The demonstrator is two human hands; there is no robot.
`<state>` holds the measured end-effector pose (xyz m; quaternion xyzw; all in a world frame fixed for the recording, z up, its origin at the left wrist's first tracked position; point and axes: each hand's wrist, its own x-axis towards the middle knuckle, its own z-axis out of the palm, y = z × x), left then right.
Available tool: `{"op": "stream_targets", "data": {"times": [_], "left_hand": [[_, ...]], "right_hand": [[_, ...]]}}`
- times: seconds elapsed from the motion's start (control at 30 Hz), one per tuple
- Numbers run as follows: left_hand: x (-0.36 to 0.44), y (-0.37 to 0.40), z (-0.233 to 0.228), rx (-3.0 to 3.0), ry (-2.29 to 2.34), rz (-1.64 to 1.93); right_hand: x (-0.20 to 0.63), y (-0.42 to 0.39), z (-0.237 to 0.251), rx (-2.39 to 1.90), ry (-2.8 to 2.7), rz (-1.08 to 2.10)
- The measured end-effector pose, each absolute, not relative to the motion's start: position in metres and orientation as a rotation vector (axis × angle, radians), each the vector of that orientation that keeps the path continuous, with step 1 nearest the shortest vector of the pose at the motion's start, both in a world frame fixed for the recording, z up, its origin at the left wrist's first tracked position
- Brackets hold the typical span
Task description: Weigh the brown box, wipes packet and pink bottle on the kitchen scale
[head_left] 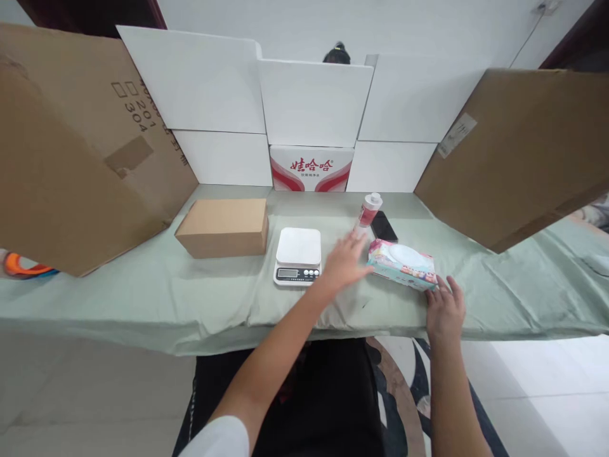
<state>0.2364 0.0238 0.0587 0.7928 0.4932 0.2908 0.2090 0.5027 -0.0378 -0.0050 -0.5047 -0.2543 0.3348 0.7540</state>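
My left hand (345,261) reaches over the table with its fingers spread, slightly blurred and holding nothing. Its fingertips are close to a bottle with a white cap and red label (368,211), whose lower part they partly hide. The thumb points at the left end of a pack of wet wipes (402,263), a pink and turquoise pack with a white lid, lying at a slant. At the pack's right end rests my right hand (446,310), fingers apart and touching its near corner. Beside the left wrist stands a white kitchen scale (298,254).
A closed brown cardboard box (223,228) lies left of the scale. Behind the wipes is a black phone (383,226). White boxes (309,168) wall off the back, and large cardboard panels (514,158) flank both sides. The green tablecloth (143,285) ends near my body.
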Motion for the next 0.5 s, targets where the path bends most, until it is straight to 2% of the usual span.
{"op": "stream_targets", "data": {"times": [0.13, 0.27, 0.4, 0.5], "left_hand": [[0.123, 0.030, 0.070, 2.009, 1.816, 1.171], [0.037, 0.039, 0.078, 1.822, 1.890, 1.356], [0.023, 0.039, 0.076, 1.714, 1.849, 1.485], [0.067, 0.031, 0.072, 1.712, 1.674, 1.524]], "right_hand": [[0.500, -0.044, -0.015, -1.128, -0.675, 0.597], [0.498, -0.042, -0.020, -1.275, -0.775, 0.476], [0.499, -0.039, -0.021, -1.282, -0.750, 0.471], [0.503, -0.037, -0.023, -1.289, -0.747, 0.507]]}}
